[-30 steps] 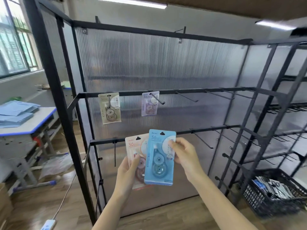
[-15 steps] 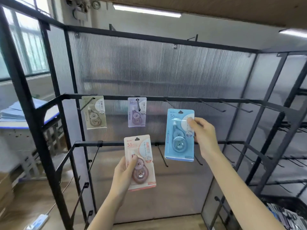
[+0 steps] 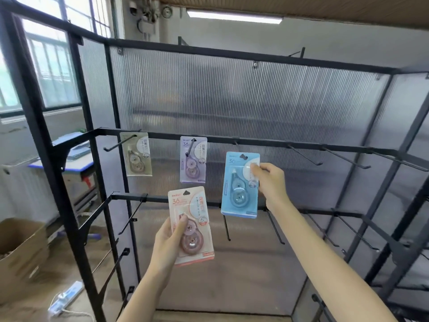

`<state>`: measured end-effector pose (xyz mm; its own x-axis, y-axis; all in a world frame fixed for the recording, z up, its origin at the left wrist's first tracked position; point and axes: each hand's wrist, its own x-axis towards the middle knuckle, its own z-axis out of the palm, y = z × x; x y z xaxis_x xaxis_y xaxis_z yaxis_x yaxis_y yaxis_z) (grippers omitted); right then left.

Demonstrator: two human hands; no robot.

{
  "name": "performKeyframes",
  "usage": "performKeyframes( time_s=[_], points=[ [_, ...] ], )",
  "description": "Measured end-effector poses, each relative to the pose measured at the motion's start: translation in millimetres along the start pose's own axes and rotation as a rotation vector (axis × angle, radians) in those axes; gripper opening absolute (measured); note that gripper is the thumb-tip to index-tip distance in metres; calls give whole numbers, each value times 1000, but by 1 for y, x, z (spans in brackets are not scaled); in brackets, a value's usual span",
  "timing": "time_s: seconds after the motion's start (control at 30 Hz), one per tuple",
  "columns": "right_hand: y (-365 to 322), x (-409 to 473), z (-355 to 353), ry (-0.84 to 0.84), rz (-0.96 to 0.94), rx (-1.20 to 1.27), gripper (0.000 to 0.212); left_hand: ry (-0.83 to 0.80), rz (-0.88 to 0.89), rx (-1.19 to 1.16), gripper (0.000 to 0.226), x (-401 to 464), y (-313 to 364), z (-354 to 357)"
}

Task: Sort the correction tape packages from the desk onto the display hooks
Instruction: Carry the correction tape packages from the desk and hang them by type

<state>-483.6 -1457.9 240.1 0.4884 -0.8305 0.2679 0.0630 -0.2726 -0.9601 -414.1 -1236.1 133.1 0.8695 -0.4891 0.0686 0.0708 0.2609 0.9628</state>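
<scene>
Right hand (image 3: 270, 182) pinches the blue pack (image 3: 240, 184) by its right edge, just below a hook (image 3: 237, 145). Left hand (image 3: 169, 242) grips the pink pack (image 3: 191, 225), thumb across its front

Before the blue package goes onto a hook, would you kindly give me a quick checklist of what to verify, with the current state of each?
1. Right hand has a firm pinch on the blue package: ok.
2. Hang hole at the top of the blue package unobstructed: ok.
3. Third hook on the upper bar free: ok.
4. Hole lined up with that hook's tip: cannot tell; the package covers the tip.
5. Pink package held clear by the left hand: ok.
6. Beige package and purple package hanging on their own hooks: ok.
</scene>
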Motion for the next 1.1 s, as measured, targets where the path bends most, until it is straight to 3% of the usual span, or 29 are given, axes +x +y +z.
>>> performKeyframes(
  time_s=[0.2,0.33,0.57,0.73,0.93,1.1],
  points=[
    [8,48,31,43,65,-55,26,-21,6,-13,38,15,7,3],
    [14,79,46,89,118,-98,41,-37,5,-11,25,26,9,3],
    [23,108,62,121,144,-168,29,-96,-4,9,37,38,13,5],
    [30,78,52,168,137,-188,25,-152,-34,24,32,43,12,8],
    [48,-17,27,-112,20,-149,18,-255,-63,62,32,42,4,24],
    [37,-57,-4,-185,21,-95,19,-355,-80,73,38,35,3,49]
  ],
)
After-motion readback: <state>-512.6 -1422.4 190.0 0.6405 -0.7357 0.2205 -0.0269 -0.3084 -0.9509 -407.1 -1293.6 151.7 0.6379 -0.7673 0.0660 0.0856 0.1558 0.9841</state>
